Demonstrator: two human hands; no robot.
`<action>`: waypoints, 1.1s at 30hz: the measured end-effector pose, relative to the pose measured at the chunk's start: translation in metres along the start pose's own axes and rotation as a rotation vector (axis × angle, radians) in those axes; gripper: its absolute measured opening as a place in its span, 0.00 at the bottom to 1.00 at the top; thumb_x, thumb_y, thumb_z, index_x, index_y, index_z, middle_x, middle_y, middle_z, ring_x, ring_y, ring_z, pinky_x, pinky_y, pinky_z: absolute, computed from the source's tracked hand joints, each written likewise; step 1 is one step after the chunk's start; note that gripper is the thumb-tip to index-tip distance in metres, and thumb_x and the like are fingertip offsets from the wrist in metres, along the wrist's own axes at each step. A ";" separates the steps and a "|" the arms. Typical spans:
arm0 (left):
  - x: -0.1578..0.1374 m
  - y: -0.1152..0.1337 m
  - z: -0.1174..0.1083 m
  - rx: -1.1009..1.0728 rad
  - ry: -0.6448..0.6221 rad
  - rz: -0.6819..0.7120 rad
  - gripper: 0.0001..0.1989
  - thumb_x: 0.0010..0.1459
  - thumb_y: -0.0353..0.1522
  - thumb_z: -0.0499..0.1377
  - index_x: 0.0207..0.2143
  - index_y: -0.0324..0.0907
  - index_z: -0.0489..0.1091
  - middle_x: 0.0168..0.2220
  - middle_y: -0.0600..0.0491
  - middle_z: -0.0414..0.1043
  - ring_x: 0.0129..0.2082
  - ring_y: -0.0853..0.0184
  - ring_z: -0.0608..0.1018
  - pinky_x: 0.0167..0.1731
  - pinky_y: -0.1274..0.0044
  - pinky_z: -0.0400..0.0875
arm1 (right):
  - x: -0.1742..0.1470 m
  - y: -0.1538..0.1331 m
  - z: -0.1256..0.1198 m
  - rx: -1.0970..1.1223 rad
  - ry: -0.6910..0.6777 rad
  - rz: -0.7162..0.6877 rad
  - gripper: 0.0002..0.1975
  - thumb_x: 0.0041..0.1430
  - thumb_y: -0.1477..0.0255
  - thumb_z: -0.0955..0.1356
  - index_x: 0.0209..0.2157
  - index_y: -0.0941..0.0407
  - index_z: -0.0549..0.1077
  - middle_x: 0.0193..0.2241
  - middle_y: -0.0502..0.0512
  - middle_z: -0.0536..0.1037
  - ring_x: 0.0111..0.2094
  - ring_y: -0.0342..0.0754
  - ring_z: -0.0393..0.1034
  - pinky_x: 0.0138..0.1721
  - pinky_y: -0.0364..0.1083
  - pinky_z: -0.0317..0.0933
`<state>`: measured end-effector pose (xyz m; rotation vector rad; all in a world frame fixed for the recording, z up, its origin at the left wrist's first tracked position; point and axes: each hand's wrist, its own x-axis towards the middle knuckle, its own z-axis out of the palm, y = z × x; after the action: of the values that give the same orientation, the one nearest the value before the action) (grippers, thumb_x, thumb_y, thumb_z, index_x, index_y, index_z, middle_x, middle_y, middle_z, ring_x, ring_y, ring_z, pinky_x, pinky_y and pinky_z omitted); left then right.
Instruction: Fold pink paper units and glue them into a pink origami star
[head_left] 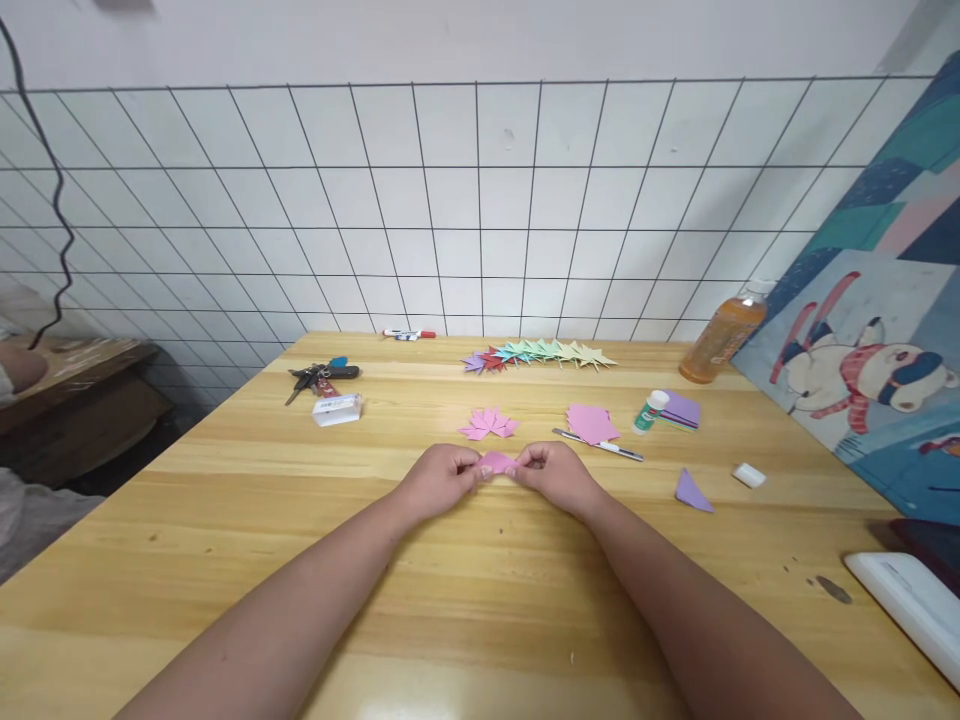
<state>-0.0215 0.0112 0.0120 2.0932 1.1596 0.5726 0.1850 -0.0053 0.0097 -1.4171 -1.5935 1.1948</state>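
Note:
A small pink folded piece of paper (497,462) is pinched at its two sides, just above or on the wooden table (420,600). My left hand (441,478) grips its left corner between thumb and fingers. On the opposite corner, my right hand (556,474) holds it the same way. Directly beyond lies a fan of pink folded paper pieces (489,424). To the right of that are a stack of pink paper sheets (592,423) and a slim pen-like tool (600,444), which lies along the stack's near edge.
Paper stars (555,352) line the back. Right: a glue stick (649,411), purple paper (681,409), a purple triangle (693,491), an eraser (749,475), a tea-coloured bottle (724,338). Left: keys (313,377), a small white box (337,410). Markers (409,335) lie near the tiled wall.

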 end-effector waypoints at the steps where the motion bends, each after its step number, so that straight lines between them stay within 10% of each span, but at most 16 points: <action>1: 0.000 -0.001 -0.001 0.001 -0.001 -0.005 0.18 0.55 0.41 0.52 0.21 0.38 0.68 0.17 0.58 0.65 0.19 0.74 0.63 0.20 0.82 0.52 | 0.000 0.001 -0.001 0.004 0.004 0.003 0.10 0.40 0.66 0.71 0.23 0.58 0.73 0.20 0.49 0.72 0.22 0.41 0.62 0.25 0.40 0.55; 12: 0.000 0.000 -0.003 -0.116 -0.051 -0.059 0.17 0.54 0.41 0.53 0.22 0.37 0.70 0.18 0.56 0.68 0.18 0.74 0.64 0.20 0.82 0.55 | -0.001 0.003 -0.005 0.033 -0.006 -0.002 0.09 0.43 0.66 0.70 0.21 0.59 0.71 0.15 0.46 0.67 0.19 0.40 0.58 0.22 0.40 0.52; 19: -0.001 0.001 0.002 -0.220 -0.017 -0.085 0.16 0.54 0.40 0.53 0.23 0.37 0.70 0.18 0.55 0.68 0.18 0.73 0.65 0.21 0.82 0.56 | -0.002 0.003 -0.002 0.057 -0.080 -0.092 0.17 0.45 0.64 0.70 0.36 0.57 0.72 0.28 0.50 0.73 0.26 0.41 0.63 0.27 0.40 0.57; 33: 0.001 0.015 0.015 -0.299 0.021 -0.020 0.15 0.52 0.40 0.56 0.26 0.37 0.70 0.22 0.55 0.69 0.23 0.71 0.68 0.24 0.81 0.59 | -0.005 -0.003 0.009 -0.084 -0.009 -0.117 0.09 0.46 0.67 0.66 0.21 0.57 0.66 0.19 0.45 0.63 0.21 0.39 0.54 0.23 0.39 0.49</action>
<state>-0.0030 0.0009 0.0129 1.8229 1.0350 0.7136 0.1763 -0.0115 0.0098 -1.3520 -1.7262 1.0790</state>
